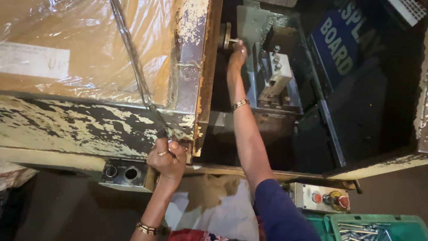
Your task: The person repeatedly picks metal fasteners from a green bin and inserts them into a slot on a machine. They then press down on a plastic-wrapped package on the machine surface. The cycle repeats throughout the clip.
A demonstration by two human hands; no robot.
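Deep inside the machine's dark opening, the right hand point(237, 48) reaches at full stretch to a small metal pin point(232, 41) that sticks out of a round brassy disc point(226, 35). The grip looks pinched shut on the pin, though the fingers are too small in view to be sure. Just beside it sits a grey steel fixture point(274, 76), blocky and bolted, its faces machined flat.

The left hand point(167, 158) is clenched tight around the door handle point(166, 134) at the edge of the sliding door point(80, 122), seemingly to brace it open. That door is cream-painted metal, badly flaked, with a crinkled plastic sheet point(89, 49) over its window. Below are a red-buttoned control box point(318, 197) and a green crate point(379, 225) of shiny parts.
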